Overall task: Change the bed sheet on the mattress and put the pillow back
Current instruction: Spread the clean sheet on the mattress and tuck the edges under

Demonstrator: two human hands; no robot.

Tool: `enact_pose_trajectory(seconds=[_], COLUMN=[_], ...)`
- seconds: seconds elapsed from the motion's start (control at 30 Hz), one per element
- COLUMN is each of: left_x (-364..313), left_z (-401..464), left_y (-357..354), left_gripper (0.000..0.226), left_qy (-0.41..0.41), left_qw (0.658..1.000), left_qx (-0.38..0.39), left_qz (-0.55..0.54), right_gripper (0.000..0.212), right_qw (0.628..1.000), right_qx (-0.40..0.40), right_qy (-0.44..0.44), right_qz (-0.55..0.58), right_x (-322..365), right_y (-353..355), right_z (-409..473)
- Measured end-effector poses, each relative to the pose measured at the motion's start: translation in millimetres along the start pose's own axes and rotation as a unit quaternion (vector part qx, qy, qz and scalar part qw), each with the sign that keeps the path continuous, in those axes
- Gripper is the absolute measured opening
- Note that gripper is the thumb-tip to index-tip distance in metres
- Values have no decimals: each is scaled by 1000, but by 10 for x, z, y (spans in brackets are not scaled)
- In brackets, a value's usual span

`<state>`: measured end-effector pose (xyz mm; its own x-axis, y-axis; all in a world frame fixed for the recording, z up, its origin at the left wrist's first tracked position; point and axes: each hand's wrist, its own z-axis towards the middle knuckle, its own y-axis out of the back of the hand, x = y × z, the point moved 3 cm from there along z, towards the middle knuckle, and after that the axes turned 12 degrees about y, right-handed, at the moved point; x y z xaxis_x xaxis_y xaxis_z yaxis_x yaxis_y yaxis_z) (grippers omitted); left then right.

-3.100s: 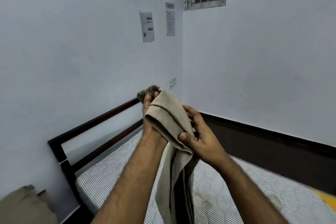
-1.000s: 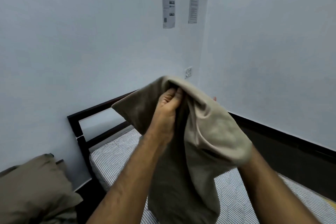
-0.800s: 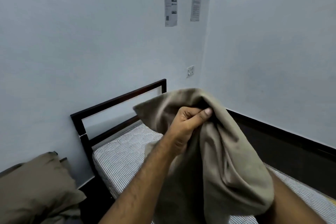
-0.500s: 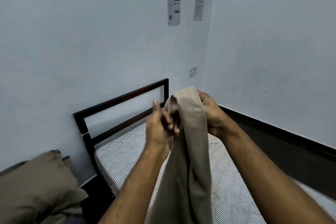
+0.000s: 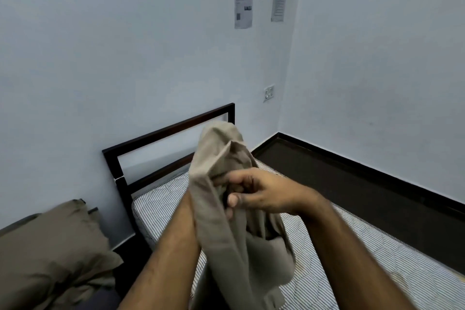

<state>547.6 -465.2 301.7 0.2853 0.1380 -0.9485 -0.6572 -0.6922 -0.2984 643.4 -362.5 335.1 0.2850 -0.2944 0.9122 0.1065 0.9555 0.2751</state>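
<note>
I hold a bunched beige bed sheet up over the bare striped mattress. My right hand grips a fold of the sheet near its top, fingers curled into the cloth. My left hand is buried inside the sheet; only its forearm shows, rising into the fabric. The rest of the sheet hangs down between my arms. An olive-beige pillow lies at the lower left, off the mattress, beside the bed.
A dark wooden headboard stands against the pale blue wall behind the mattress. A dark skirting band runs along the right wall. Two papers and a wall socket sit near the corner.
The sheet has gone from a narrow hanging strip to a bunched mass over my left hand. My right hand came round to the front and lower. The view tilted slightly down.
</note>
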Motion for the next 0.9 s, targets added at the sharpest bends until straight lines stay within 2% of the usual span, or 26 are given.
enact_pose_trajectory(seconds=[0.03,0.07,0.13,0.2,0.23,0.27,0.3,0.33,0.4,0.43,0.5,0.53,0.57,0.63,0.73,0.8,0.9], left_x=[-14,-24,-137,-250,-285,-336,-399,-437,-415,-414,-510,-545,-562,-595,-623,-623,-712], left_z=[192,375,488,461,446,381,336,343,439,447,372,354,355,379,522,611,635], left_y=[45,22,-130,-379,-478,-607,-697,-730,-694,-654,-627,-617,-628,-626,-607,-588,-638], left_gripper=[26,29,29,18,14,19,22,26,45,44,19,20,30,36,20,39,41], left_qy=[112,167,180,178,187,213,209,185,165,154,132,121,114,110,108,104,81], left_qw=[992,982,972,967,955,923,891,875,884,892,908,918,922,920,902,894,890], left_qx=[31,64,111,125,157,230,310,354,348,342,321,300,290,277,299,326,370], left_qz=[-44,-57,-105,-136,-167,-225,-257,-274,-265,-253,-234,-230,-232,-255,-294,-289,-253], right_gripper=[21,15,37,31,28,36,46,50,40,34,28,27,27,24,14,12,21], right_qw=[1000,997,976,927,908,898,895,893,896,900,906,908,912,913,892,875,852], right_qx=[-27,-72,-212,-349,-390,-413,-413,-406,-393,-397,-396,-388,-377,-370,-378,-406,-439], right_qy=[4,6,11,34,49,56,53,48,50,55,73,83,88,79,52,37,-2], right_qz=[-8,0,-40,-133,-145,-143,-158,-188,-202,-172,-130,-132,-136,-155,-241,-263,-285], right_x=[-62,-122,-234,-269,-247,-241,-226,-206,-176,-176,-192,-207,-227,-291,-458,-534,-603], right_y=[13,46,202,379,418,440,439,434,390,371,353,345,338,351,432,475,521], right_z=[-44,-79,-150,-225,-240,-236,-225,-216,-180,-168,-163,-163,-160,-146,-145,-151,-167])
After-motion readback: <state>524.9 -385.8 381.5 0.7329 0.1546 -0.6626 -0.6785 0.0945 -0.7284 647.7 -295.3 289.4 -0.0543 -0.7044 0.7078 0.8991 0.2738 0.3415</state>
